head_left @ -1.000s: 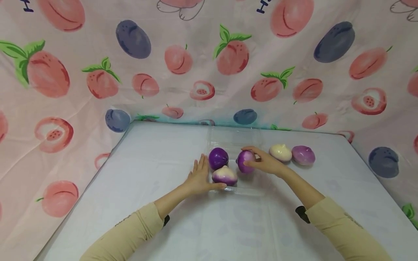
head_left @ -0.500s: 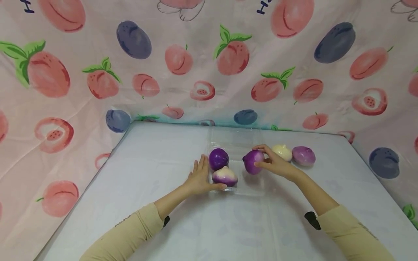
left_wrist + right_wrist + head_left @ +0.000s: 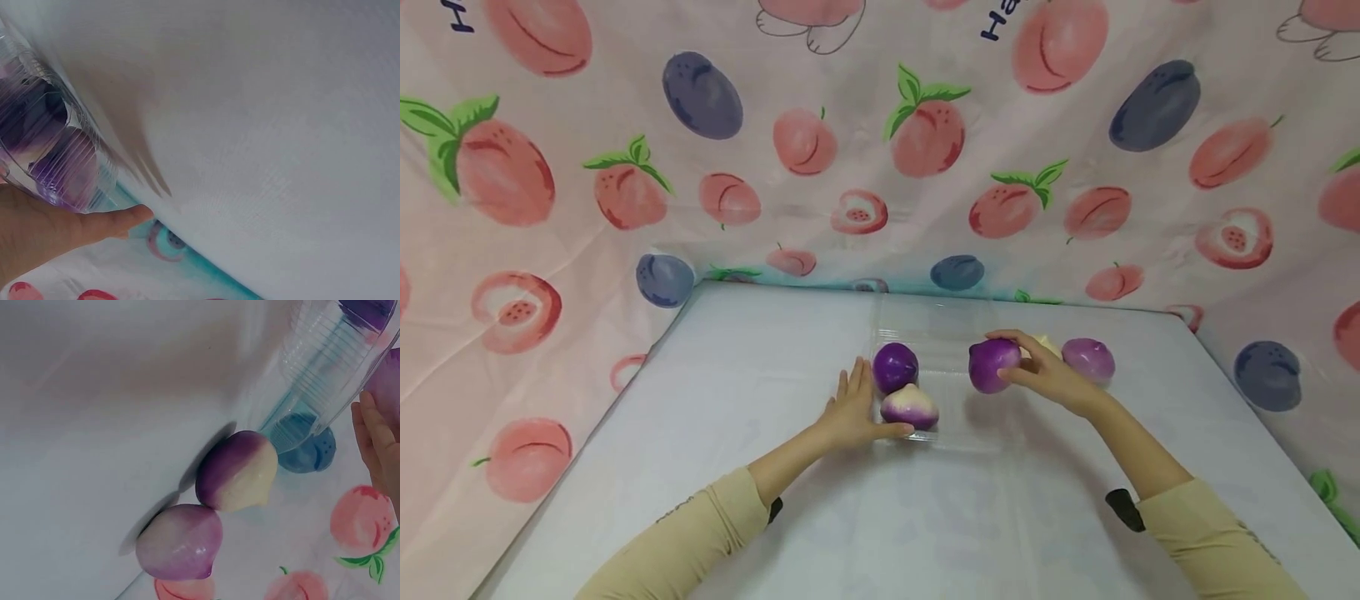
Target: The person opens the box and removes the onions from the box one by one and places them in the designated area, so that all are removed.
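My right hand (image 3: 1052,379) grips a purple onion (image 3: 992,366) between thumb and fingers, held up over the right part of a clear plastic container (image 3: 958,427). In the right wrist view, that onion (image 3: 386,384) shows at the right edge with the fingers against it. Inside the container's left part sit a dark purple onion (image 3: 895,367) and, in front of it, a white-topped purple onion (image 3: 910,407). My left hand (image 3: 850,419) rests at the container's front left corner, fingers straight along its side and thumb along its front rim.
Right of the container, a cream-and-purple onion (image 3: 237,472) lies beside a light purple onion (image 3: 181,544) on the white-covered table (image 3: 790,342). In the head view the right hand partly hides the cream one. The container's clear lid (image 3: 932,313) lies folded back toward the fruit-print cloth (image 3: 865,125).
My right hand has lifted the purple onion from beside the other two and carried it right. The left hand stays at the container's corner. The head view has shifted slightly.
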`<control>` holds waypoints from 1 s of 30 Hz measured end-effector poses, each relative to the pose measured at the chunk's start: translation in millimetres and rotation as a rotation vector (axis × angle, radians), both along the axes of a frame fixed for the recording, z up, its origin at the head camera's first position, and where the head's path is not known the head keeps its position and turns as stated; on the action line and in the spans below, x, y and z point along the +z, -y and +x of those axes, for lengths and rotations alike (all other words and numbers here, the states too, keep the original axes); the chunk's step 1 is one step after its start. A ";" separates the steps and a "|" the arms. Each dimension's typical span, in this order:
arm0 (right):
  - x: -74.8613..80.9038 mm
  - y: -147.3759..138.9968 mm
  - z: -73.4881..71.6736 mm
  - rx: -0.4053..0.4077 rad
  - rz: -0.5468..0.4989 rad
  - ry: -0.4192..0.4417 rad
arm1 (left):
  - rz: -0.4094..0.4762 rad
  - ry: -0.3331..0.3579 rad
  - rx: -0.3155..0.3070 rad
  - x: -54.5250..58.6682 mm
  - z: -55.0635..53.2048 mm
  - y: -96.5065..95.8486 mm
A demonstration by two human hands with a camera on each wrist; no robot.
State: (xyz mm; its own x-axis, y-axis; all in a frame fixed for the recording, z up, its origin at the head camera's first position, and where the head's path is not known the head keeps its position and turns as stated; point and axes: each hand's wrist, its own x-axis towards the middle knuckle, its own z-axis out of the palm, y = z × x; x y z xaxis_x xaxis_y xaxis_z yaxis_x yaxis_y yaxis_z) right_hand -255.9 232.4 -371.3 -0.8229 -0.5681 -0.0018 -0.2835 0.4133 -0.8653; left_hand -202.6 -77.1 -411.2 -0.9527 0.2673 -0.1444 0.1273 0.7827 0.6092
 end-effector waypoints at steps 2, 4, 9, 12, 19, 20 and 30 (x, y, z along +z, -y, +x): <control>0.5 -2.6 1.1 -0.014 -0.012 0.012 | 0.001 0.004 0.001 -0.2 -0.2 0.5; 0.5 -5.2 1.8 -0.021 -0.024 0.019 | 0.002 0.005 0.002 -0.8 -0.5 0.6; 0.2 -14.4 3.6 -0.035 -0.042 0.015 | 0.007 0.002 0.001 -2.0 -0.4 0.2; 1.9 -20.5 4.8 -0.046 -0.032 0.005 | 0.003 0.006 0.002 -1.2 -0.3 0.0; 9.4 -29.7 10.2 -0.098 0.047 -0.020 | -0.007 0.008 0.011 -0.6 -0.3 0.4; 10.3 -30.9 11.4 -0.109 0.061 -0.027 | -0.008 0.009 0.011 -0.8 -0.3 0.5; 10.1 -49.5 15.2 -0.204 0.098 -0.084 | -0.004 0.007 0.018 -1.8 -0.3 0.7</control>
State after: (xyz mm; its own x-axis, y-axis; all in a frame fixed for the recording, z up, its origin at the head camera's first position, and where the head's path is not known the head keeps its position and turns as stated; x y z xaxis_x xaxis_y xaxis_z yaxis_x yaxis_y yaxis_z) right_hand -240.6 282.0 -361.3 -0.9201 -0.3910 0.0243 -0.2550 0.5505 -0.7950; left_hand -202.9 -77.8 -412.9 -0.9564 0.2494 -0.1521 0.1086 0.7870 0.6073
